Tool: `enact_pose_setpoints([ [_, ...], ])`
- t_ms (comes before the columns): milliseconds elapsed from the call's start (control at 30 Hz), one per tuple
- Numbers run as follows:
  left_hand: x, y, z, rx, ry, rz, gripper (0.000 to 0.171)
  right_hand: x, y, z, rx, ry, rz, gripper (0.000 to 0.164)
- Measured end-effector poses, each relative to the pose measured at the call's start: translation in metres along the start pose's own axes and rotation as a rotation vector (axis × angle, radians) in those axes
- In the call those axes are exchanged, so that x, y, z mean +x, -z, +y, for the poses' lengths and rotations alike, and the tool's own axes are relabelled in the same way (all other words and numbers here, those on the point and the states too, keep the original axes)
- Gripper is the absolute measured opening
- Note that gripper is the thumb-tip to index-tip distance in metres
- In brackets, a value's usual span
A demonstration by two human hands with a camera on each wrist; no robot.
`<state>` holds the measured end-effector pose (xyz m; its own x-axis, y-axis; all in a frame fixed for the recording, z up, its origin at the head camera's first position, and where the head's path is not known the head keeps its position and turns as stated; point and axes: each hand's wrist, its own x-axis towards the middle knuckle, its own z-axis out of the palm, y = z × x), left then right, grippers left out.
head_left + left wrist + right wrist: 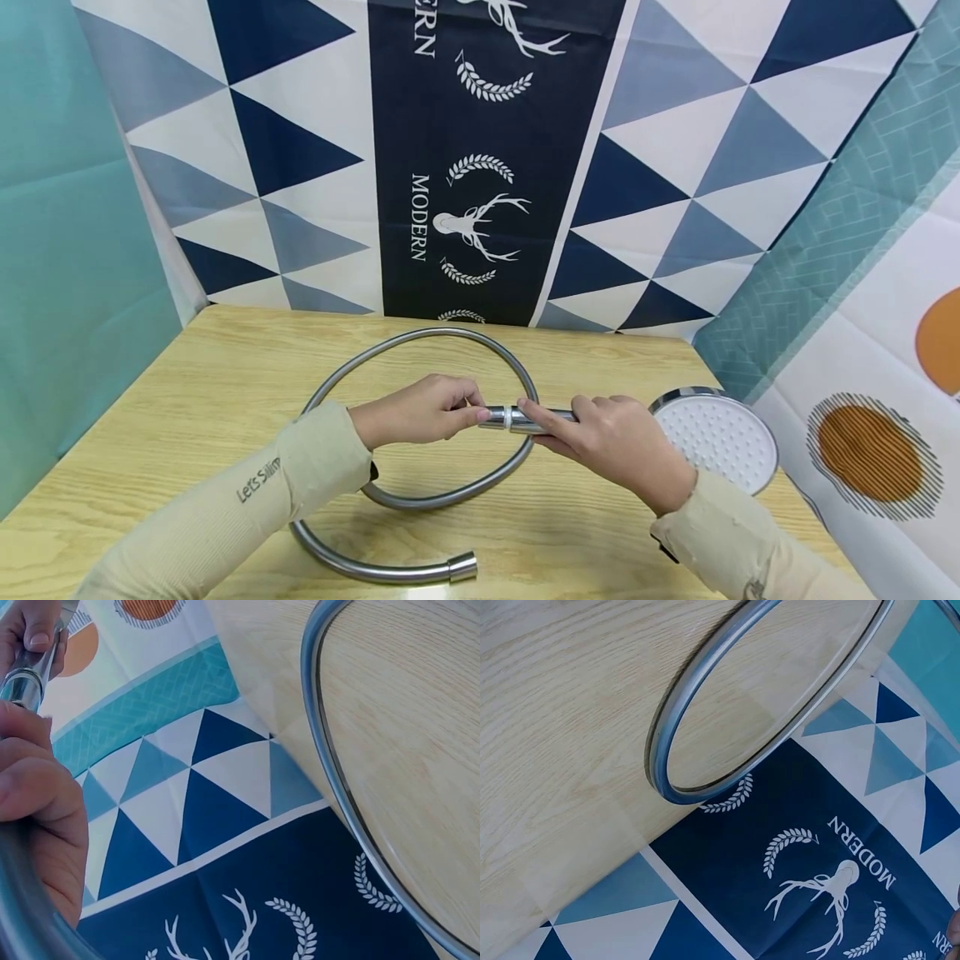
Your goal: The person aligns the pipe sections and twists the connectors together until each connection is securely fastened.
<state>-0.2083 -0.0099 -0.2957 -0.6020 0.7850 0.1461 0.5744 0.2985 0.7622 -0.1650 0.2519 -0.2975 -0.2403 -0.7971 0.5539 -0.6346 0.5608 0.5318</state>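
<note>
My left hand (420, 410) pinches the metal end fitting (492, 417) of a grey shower hose (441, 332) between thumb and fingers. From the right, my right hand (611, 437) grips the chrome handle of a shower head (716, 440), its index finger stretched along the handle. Fitting and handle meet end to end, with a pale ring (507, 417) showing at the joint. The round white spray face points up, beyond my right wrist. In the left wrist view, my curled left fingers (45, 795) lie round the hose end, below the shiny handle end (24, 686).
The hose loops over the wooden table (225, 392), and its other end, a metal nut (462, 566), lies near the front. Behind the table hangs a patterned cloth (300, 167). A teal sheet (75, 208) hangs at left, a white printed cloth (832, 375) at right.
</note>
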Motion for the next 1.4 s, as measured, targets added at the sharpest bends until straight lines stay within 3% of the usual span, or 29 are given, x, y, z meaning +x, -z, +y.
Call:
enact_pose_setpoints([
  [133,0.0009,0.0006,0.0011,0.021,0.018,-0.01,0.02,0.0001,0.0007,-0.0004,-0.006,0.001,-0.004,0.046],
  [333,-0.0004,0.0016,0.0016,0.067,-0.016,-0.014,0.013,0.0011,0.0006,-0.0013,-0.007,0.001,-0.003,0.046],
  [767,-0.0015,0.0011,0.0008,0.071,-0.051,-0.012,0.011,0.0007,0.0044,-0.0026,-0.013,-0.019,-0.047,0.047],
  [1000,-0.0025,0.0016,-0.0001,0.079,-0.081,-0.004,0.01,0.001,0.0016,-0.0018,-0.001,-0.014,-0.023,0.046],
  [1400,-0.0023,0.0,0.0008,0.005,0.006,0.016,0.019,0.003,0.0031,-0.0025,0.003,-0.021,-0.025,0.046],
])
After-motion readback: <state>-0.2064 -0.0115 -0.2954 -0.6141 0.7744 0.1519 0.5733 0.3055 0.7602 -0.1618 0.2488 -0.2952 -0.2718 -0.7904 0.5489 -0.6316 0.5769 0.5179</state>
